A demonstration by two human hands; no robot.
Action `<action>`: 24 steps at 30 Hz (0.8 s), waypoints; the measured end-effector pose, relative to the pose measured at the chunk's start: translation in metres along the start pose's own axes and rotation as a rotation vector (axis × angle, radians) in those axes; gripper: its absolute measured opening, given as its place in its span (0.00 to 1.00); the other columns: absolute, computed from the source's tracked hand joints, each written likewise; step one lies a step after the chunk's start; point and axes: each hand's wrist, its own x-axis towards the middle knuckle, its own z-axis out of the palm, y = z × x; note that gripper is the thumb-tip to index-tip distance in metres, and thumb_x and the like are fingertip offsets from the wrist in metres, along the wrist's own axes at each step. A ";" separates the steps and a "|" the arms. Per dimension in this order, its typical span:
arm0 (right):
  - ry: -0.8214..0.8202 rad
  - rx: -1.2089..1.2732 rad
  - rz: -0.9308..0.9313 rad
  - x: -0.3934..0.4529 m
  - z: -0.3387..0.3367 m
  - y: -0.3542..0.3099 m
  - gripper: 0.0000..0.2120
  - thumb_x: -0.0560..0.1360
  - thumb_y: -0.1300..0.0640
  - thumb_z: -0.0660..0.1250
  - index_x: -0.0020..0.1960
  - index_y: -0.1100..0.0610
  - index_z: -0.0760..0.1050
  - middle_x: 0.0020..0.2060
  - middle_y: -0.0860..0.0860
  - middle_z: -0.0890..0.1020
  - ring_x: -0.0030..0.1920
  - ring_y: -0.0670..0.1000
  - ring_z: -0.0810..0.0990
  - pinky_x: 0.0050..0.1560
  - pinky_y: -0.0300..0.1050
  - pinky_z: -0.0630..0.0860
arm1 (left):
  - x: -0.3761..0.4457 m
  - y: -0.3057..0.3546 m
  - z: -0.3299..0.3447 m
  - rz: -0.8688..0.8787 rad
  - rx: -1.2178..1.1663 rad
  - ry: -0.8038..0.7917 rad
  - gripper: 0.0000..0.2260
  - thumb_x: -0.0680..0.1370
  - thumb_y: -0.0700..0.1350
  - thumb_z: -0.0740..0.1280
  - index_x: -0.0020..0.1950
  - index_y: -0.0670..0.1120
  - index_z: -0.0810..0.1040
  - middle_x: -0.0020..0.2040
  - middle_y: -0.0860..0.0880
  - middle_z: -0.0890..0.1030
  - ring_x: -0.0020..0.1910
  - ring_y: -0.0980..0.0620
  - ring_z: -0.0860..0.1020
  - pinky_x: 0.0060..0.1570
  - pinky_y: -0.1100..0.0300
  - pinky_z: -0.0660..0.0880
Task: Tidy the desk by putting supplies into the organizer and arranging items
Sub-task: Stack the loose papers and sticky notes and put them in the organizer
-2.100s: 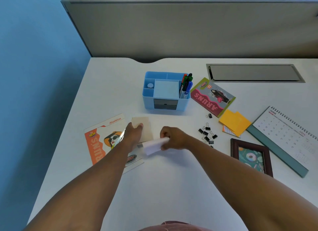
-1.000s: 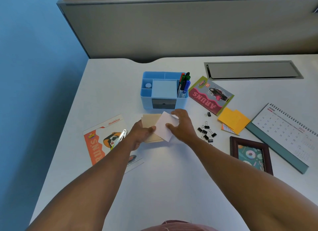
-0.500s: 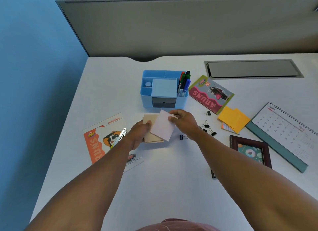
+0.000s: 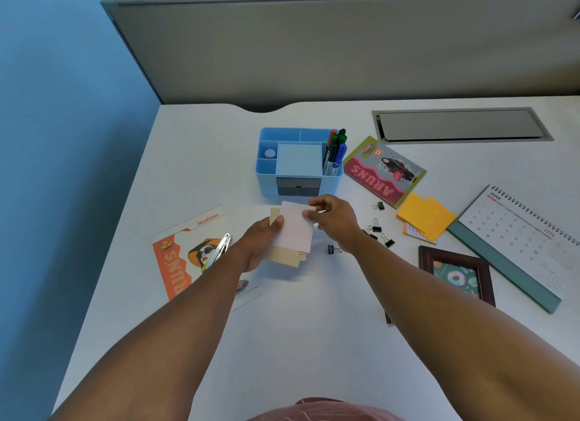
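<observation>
A blue desk organizer (image 4: 266, 169) stands mid-desk with a pale blue note block and several markers (image 4: 335, 150) in it. Just in front of it, my left hand (image 4: 259, 243) holds a stack of tan paper cards (image 4: 284, 257) with a pale pink-white sheet (image 4: 295, 229) on top, thumb on the sheet's left edge. My right hand (image 4: 334, 221) pinches the sheet's upper right edge. Several black binder clips (image 4: 376, 229) lie to the right of my right hand, one (image 4: 333, 249) under the wrist.
An orange flyer (image 4: 179, 260) with a metal clip (image 4: 219, 248) on it lies at the left. A pink-green flyer (image 4: 383, 172), orange sticky notes (image 4: 425, 216), a desk calendar (image 4: 527, 232) and a dark picture frame (image 4: 456, 273) lie at the right. A grey cable hatch (image 4: 461, 124) sits at the back.
My right hand brought the pale sheet from the desk onto the tan cards held by my left hand. The stack now sits squarer, closer to the organizer.
</observation>
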 end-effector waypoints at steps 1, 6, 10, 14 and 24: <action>0.041 -0.005 -0.011 0.001 -0.001 0.000 0.08 0.72 0.58 0.75 0.50 0.51 0.79 0.43 0.48 0.80 0.41 0.47 0.77 0.45 0.42 0.76 | 0.000 0.000 0.001 -0.011 -0.009 0.008 0.11 0.83 0.57 0.57 0.54 0.53 0.75 0.50 0.50 0.82 0.46 0.51 0.80 0.38 0.60 0.76; 0.212 -0.012 -0.128 0.001 -0.003 -0.008 0.04 0.74 0.53 0.73 0.43 0.46 0.79 0.40 0.41 0.81 0.35 0.38 0.76 0.35 0.28 0.70 | 0.008 -0.002 -0.001 -0.030 -0.092 0.142 0.14 0.84 0.55 0.56 0.60 0.48 0.75 0.53 0.47 0.81 0.50 0.47 0.80 0.50 0.52 0.79; 0.091 -0.035 -0.209 -0.002 0.000 -0.016 0.04 0.72 0.56 0.76 0.44 0.54 0.82 0.39 0.46 0.84 0.33 0.40 0.80 0.36 0.29 0.75 | 0.013 -0.005 -0.005 -0.090 -0.134 0.225 0.13 0.84 0.56 0.56 0.57 0.50 0.74 0.60 0.41 0.79 0.59 0.41 0.78 0.62 0.42 0.75; -0.016 -0.095 -0.236 -0.007 0.009 -0.018 0.09 0.69 0.53 0.78 0.47 0.56 0.85 0.43 0.43 0.84 0.41 0.37 0.82 0.40 0.27 0.76 | 0.012 -0.003 -0.009 -0.153 -0.195 0.301 0.17 0.83 0.58 0.57 0.64 0.50 0.74 0.59 0.43 0.78 0.56 0.43 0.78 0.51 0.49 0.79; -0.059 -0.102 -0.021 -0.008 0.021 -0.013 0.13 0.67 0.53 0.79 0.50 0.51 0.81 0.49 0.47 0.84 0.48 0.45 0.82 0.49 0.40 0.78 | 0.013 0.000 -0.014 -0.166 -0.385 0.324 0.12 0.83 0.56 0.60 0.55 0.49 0.76 0.53 0.46 0.81 0.55 0.42 0.80 0.55 0.44 0.79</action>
